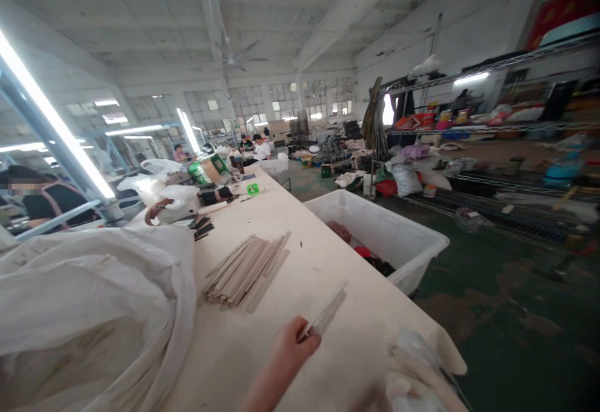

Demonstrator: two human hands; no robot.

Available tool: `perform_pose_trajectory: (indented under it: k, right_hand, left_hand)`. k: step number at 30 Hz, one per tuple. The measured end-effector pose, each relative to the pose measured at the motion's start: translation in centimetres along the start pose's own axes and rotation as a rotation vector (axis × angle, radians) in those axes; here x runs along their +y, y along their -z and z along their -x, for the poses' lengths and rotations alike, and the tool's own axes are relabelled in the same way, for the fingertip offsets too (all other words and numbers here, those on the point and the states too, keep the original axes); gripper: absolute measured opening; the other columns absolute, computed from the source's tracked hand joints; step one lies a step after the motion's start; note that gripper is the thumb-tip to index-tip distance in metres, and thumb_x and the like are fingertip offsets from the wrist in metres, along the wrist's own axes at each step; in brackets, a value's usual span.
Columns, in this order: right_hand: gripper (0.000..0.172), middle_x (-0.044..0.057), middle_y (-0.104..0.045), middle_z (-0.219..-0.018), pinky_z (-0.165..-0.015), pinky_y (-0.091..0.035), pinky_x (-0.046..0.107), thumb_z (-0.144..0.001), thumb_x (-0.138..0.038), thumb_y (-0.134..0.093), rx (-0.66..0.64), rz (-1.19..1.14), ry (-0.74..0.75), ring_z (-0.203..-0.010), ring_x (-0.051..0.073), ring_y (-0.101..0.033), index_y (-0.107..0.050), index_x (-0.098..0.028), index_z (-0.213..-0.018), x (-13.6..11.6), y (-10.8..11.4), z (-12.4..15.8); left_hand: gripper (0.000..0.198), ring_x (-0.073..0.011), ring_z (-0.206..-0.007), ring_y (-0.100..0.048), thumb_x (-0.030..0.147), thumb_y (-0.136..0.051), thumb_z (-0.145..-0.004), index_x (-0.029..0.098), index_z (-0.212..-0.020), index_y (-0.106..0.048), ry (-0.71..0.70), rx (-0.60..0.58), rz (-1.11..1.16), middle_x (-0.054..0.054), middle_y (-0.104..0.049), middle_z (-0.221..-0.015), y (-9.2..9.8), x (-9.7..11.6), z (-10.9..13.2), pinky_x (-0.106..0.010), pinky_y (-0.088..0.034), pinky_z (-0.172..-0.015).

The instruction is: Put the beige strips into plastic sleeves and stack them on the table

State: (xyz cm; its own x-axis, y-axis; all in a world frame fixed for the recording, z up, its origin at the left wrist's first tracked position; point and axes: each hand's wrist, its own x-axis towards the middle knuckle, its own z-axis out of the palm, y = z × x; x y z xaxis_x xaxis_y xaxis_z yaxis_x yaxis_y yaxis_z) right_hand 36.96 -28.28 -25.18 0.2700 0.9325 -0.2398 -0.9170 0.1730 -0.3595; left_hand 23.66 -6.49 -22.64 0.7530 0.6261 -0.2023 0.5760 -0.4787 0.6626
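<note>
My left hand [291,351] is closed around a thin bundle of flat pale strips [329,311], pinched between thumb and fingers above the table. The strips point away to the upper right. Left of that hand lies a loose pile of similar flat grey-beige strips [248,269] on the white table [276,212]. Low at the bottom edge, a brownish blur seems to be my right hand [375,398]; its fingers are smeared. Beside it is a blurred, pale, partly see-through bag [419,368], whose contents I cannot make out.
A large white cloth sack [94,299] covers the near left. Along the table's right side stands a white plastic bin [412,243] with dark and red material inside. Farther off are plastic bags [175,202], a green box [252,189] and wire shelving [469,127]. People sit at the left and back.
</note>
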Motion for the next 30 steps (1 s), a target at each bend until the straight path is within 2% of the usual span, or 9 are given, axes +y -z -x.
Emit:
perform_pose_trajectory:
  k: [3, 6, 9, 12, 19, 21, 25, 27, 30]
  right_hand:
    - [0.028, -0.011, -0.037, -0.045, -0.039, -0.032, 0.013, -0.073, -0.009, -0.069, -0.041, -0.249, 0.029, -0.037, 0.003, -0.038, -0.046, -0.020, -0.060, -0.5, -2.1, -2.9]
    - [0.027, -0.012, -0.040, -0.043, -0.042, -0.035, 0.008, -0.075, -0.006, -0.066, -0.049, -0.462, 0.041, -0.035, 0.000, -0.039, -0.047, -0.018, -0.061, -1.0, -4.1, -4.0]
    - [0.017, -0.009, -0.048, -0.043, -0.042, -0.039, 0.014, -0.077, -0.024, -0.069, 0.018, -0.416, 0.008, -0.037, 0.005, -0.047, -0.056, -0.017, -0.068, -0.7, -4.3, -4.2]
    - [0.026, -0.004, -0.054, -0.043, -0.040, -0.040, 0.020, -0.076, -0.038, -0.068, 0.176, -0.254, -0.010, -0.036, 0.010, -0.049, -0.058, -0.016, -0.066, 0.4, -3.6, -4.3]
    - [0.034, -0.002, -0.055, -0.044, -0.038, -0.038, 0.017, -0.072, -0.037, -0.072, 0.442, -0.165, 0.041, -0.036, 0.007, -0.048, -0.053, -0.015, -0.054, 3.2, -5.4, -5.5]
    - [0.031, -0.003, -0.054, -0.044, -0.039, -0.039, 0.016, -0.073, -0.035, -0.072, 0.399, -0.186, 0.009, -0.037, 0.007, -0.048, -0.055, -0.014, -0.057, 3.0, -5.6, -5.6]
    - [0.019, -0.009, -0.043, -0.041, -0.045, -0.043, 0.017, -0.075, -0.029, -0.070, 0.119, -0.373, 0.009, -0.036, 0.005, -0.043, -0.063, -0.012, -0.077, 1.0, -4.4, -5.4]
    - [0.020, -0.008, -0.049, -0.047, -0.051, -0.046, 0.019, -0.077, -0.025, -0.067, 0.022, -0.405, -0.005, -0.040, 0.006, -0.048, -0.064, -0.010, -0.090, 0.3, -3.7, -5.2]
    - [0.020, -0.002, -0.063, -0.062, -0.059, -0.049, 0.023, -0.080, -0.021, -0.061, -0.001, -0.309, -0.053, -0.056, 0.011, -0.061, -0.063, -0.013, -0.099, 0.3, -3.2, -4.9]
  left_hand:
    - [0.023, -0.0088, -0.054, -0.034, 0.041, -0.051, -0.076, 0.020, -0.071, -0.044, -0.051, -0.078, 0.331, 0.008, -0.032, -0.057, -0.6, 1.4, 2.7, -0.020, -0.028, -0.052]
    - [0.034, -0.0087, -0.054, -0.031, 0.051, -0.055, -0.072, 0.020, -0.071, -0.043, -0.015, -0.128, 0.445, 0.008, -0.032, -0.058, -0.9, 1.7, 4.9, -0.021, -0.026, -0.051]
    - [0.035, -0.0089, -0.056, -0.031, 0.052, -0.055, -0.073, 0.020, -0.069, -0.041, 0.006, -0.136, 0.410, 0.007, -0.031, -0.059, -1.2, 1.6, 6.1, -0.021, -0.025, -0.052]
    - [0.030, -0.0091, -0.056, -0.030, 0.046, -0.053, -0.076, 0.020, -0.067, -0.040, 0.010, -0.127, 0.315, 0.007, -0.030, -0.058, -1.8, 2.0, 6.4, -0.021, -0.025, -0.052]
    - [0.024, -0.0093, -0.054, -0.033, 0.037, -0.050, -0.077, 0.021, -0.065, -0.037, 0.020, 0.027, 0.258, 0.008, -0.031, -0.056, -3.6, 3.2, 4.4, -0.021, -0.027, -0.052]
    - [0.023, -0.0092, -0.053, -0.034, 0.036, -0.051, -0.077, 0.021, -0.065, -0.039, 0.022, 0.020, 0.229, 0.008, -0.032, -0.056, -3.3, 3.0, 3.3, -0.021, -0.027, -0.051]
    - [0.022, -0.0108, -0.054, -0.039, 0.037, -0.046, -0.079, 0.020, -0.065, -0.046, 0.009, 0.098, 0.045, 0.007, -0.035, -0.054, -1.0, 0.8, 0.7, -0.022, -0.029, -0.052]
    - [0.025, -0.0140, -0.060, -0.046, 0.038, -0.044, -0.081, 0.019, -0.065, -0.049, 0.019, 0.199, -0.032, 0.004, -0.043, -0.059, 0.3, -0.7, -0.2, -0.024, -0.034, -0.056]
    - [0.026, -0.0183, -0.075, -0.052, 0.039, -0.044, -0.082, 0.017, -0.074, -0.056, 0.022, 0.307, -0.054, -0.004, -0.054, -0.076, 1.3, -1.4, -0.5, -0.028, -0.039, -0.068]
